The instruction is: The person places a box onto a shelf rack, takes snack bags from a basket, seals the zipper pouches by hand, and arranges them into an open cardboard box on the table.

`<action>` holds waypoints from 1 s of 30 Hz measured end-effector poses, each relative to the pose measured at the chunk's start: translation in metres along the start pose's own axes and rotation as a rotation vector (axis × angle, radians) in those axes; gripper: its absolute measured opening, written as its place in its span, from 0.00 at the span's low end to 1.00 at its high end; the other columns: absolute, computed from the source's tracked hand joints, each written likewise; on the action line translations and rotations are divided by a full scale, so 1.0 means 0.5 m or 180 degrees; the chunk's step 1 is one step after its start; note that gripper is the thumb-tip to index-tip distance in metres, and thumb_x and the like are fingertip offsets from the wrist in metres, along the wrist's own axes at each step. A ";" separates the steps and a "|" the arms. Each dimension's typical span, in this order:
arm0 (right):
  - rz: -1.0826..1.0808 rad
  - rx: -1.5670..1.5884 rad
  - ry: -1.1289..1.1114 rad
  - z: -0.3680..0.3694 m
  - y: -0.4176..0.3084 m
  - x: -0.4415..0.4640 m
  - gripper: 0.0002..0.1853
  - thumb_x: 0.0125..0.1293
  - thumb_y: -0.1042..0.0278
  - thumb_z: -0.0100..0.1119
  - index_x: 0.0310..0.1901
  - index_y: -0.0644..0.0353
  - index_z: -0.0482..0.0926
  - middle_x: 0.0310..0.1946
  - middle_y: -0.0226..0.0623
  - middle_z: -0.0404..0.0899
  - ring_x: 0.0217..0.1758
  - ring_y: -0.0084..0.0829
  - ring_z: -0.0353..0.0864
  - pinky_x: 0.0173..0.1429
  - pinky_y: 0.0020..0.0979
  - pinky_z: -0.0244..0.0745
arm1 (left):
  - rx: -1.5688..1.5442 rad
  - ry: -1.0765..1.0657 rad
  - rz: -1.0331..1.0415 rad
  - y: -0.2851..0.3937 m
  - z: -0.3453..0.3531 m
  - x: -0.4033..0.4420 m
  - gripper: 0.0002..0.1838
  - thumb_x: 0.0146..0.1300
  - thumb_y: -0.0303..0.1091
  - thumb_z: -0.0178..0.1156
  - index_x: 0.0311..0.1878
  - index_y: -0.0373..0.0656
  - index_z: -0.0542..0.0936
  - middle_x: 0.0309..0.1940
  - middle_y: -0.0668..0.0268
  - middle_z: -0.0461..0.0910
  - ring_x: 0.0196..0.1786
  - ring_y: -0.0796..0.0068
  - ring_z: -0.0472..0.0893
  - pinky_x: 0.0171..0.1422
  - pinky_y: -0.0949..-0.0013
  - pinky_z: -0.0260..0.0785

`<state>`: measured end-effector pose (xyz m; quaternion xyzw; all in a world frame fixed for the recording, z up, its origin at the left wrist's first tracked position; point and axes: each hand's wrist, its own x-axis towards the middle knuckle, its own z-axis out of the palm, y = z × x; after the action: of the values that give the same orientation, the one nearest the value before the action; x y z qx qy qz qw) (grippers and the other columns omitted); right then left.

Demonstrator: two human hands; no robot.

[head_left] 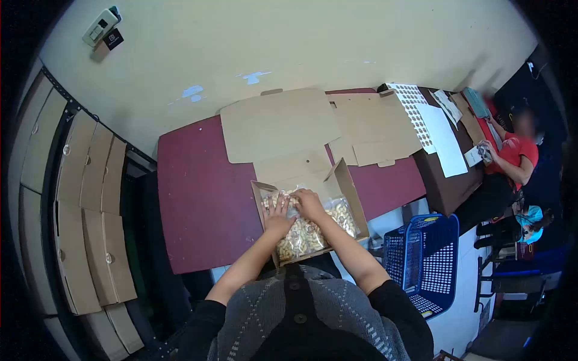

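Plastic bags [299, 239] lie in a cardboard box [351, 195] under your left hand [277, 219] and right hand [309, 205]; a basket [439, 271] stands to their right, shelved cartons [77, 153] left.

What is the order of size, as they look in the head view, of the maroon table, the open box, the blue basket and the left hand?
1. Maroon table
2. Open box and blue basket: they look close, and differing nearness to the camera makes it unsure
3. Left hand
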<state>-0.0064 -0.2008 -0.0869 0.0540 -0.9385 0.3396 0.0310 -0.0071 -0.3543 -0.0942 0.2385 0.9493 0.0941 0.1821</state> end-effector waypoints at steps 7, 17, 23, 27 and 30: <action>-0.0133 -0.0641 0.0109 -0.018 -0.009 -0.002 0.19 0.49 0.70 0.64 0.46 0.58 0.77 0.45 0.43 0.76 0.52 0.46 0.72 0.55 0.41 0.67 | 0.0236 0.0196 -0.0112 0.018 -0.013 -0.016 0.48 0.58 0.68 0.46 0.73 0.50 0.45 0.75 0.59 0.33 0.74 0.47 0.32 0.71 0.37 0.20; 0.1185 -0.1127 -0.0241 -0.113 0.033 -0.115 0.36 0.53 0.52 0.64 0.63 0.50 0.64 0.62 0.52 0.60 0.68 0.55 0.54 0.68 0.54 0.49 | -0.0093 0.0030 0.0306 0.015 0.028 -0.125 0.44 0.59 0.64 0.48 0.73 0.49 0.49 0.72 0.52 0.44 0.72 0.46 0.50 0.71 0.41 0.37; 0.1530 -0.1003 -0.0616 -0.081 0.073 -0.153 0.46 0.56 0.36 0.56 0.71 0.45 0.46 0.70 0.57 0.45 0.73 0.59 0.38 0.72 0.55 0.37 | 0.0281 -0.0171 0.0090 0.032 0.028 -0.113 0.45 0.57 0.67 0.48 0.73 0.53 0.50 0.72 0.53 0.48 0.70 0.47 0.53 0.69 0.40 0.43; 0.1743 -0.0878 -0.0615 -0.083 0.066 -0.152 0.48 0.55 0.36 0.58 0.72 0.45 0.45 0.71 0.56 0.40 0.74 0.58 0.35 0.73 0.53 0.34 | 0.0158 0.0130 0.0256 0.048 -0.005 -0.123 0.45 0.58 0.67 0.47 0.73 0.54 0.49 0.74 0.56 0.39 0.74 0.47 0.43 0.71 0.38 0.37; 0.1567 -0.0911 -0.0192 -0.078 0.049 -0.156 0.47 0.56 0.37 0.56 0.72 0.44 0.46 0.71 0.56 0.40 0.74 0.58 0.34 0.73 0.54 0.34 | -0.0171 0.0043 0.0698 0.064 -0.010 -0.100 0.42 0.61 0.64 0.45 0.73 0.53 0.48 0.74 0.58 0.37 0.74 0.46 0.37 0.72 0.39 0.34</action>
<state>0.0687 -0.1508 -0.0800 -0.1704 -0.9623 0.1992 -0.0731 0.0454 -0.3516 -0.0660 0.3353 0.9158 0.1405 0.1706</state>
